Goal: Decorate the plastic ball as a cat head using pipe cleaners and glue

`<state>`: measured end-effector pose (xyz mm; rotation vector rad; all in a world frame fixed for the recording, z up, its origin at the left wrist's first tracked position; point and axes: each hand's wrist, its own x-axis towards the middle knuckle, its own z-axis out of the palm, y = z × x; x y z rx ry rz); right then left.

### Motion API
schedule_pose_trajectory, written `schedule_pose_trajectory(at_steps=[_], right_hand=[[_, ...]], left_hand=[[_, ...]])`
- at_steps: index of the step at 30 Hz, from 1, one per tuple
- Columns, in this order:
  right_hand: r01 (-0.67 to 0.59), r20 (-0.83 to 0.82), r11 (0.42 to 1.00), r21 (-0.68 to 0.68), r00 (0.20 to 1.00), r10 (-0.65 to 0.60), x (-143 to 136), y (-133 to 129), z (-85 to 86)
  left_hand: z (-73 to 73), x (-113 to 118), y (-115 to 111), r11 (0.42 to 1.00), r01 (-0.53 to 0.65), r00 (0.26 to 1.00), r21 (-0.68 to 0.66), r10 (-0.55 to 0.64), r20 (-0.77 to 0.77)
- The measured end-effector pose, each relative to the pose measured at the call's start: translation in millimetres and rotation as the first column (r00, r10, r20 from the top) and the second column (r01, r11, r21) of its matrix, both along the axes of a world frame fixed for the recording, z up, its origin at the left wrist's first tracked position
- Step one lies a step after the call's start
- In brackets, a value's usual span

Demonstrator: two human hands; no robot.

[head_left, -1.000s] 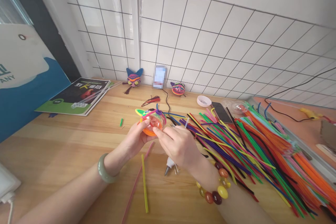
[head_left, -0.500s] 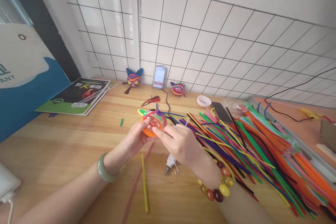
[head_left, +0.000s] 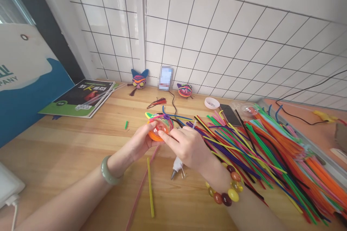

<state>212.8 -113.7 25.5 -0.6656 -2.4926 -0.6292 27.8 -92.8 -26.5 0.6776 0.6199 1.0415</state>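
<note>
left hand [head_left: 143,136] pinches striped ornament [head_left: 161,126]; right hand [head_left: 187,147] touches it, grip untellable; risk: off-centre pressing might twist it loose

Centre: craft piece [head_left: 155,136], orange rim, pink and purple bands, green-and-yellow ear. Lower right: bracelet [head_left: 226,199], mixed yellow, amber, maroon. Lower left: bangle [head_left: 105,172], pale green. Right: fuzzy stems [head_left: 271,157], jumbled red, green, yellow, purple, black, orange. Upper frame: wall [head_left: 217,54], white, black grid lines. Left of upper centre: cat figure [head_left: 139,79], blue ears, striped orange and purple. Left: booklet [head_left: 77,97], black over green.
</note>
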Motion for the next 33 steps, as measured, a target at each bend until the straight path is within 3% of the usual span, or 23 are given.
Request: schedule_pose_trajectory(at_steps=[24,33], right_hand=[[-0.016,-0.027,1.0,0.002,0.999,0.016,-1.2,0.6,0.7],[-0.011,-0.033,1.0,0.003,0.999,0.011,-0.8,0.5,0.0]], left_hand=[[-0.8,-1.7,1.6,0.998,0.05,0.998,0.031,-0.049,-0.027],[2.4,-0.8,-0.7,1.0,-0.005,0.998,-0.011,0.004,-0.066]])
